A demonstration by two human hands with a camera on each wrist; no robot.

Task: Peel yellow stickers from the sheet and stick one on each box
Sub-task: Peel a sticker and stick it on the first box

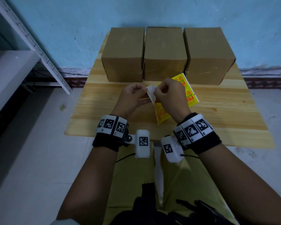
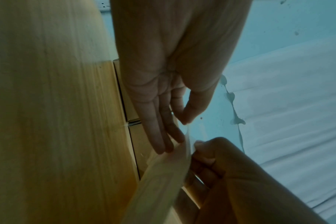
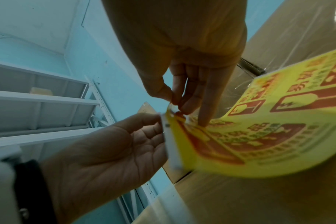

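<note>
I'm at the peeling step — my left hand (image 1: 133, 96) pinches the sheet (image 3: 259, 136) corner, right hand (image 1: 169, 95) pinches a sticker edge; next, pull it free for a box (image 1: 165, 52).

The person is wearing black wristbands (image 1: 107, 142) carrying white marker-printed blocks (image 1: 111, 125), white camera units (image 1: 142, 143), and olive-yellow trousers (image 1: 133, 181).

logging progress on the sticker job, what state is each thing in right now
sticker sheet: held above the table, corner being peeled
left hand: pinches the white backing edge
right hand: pinches the yellow corner
three boxes: closed, no sticker visible on them
table: bears the boxes
</note>
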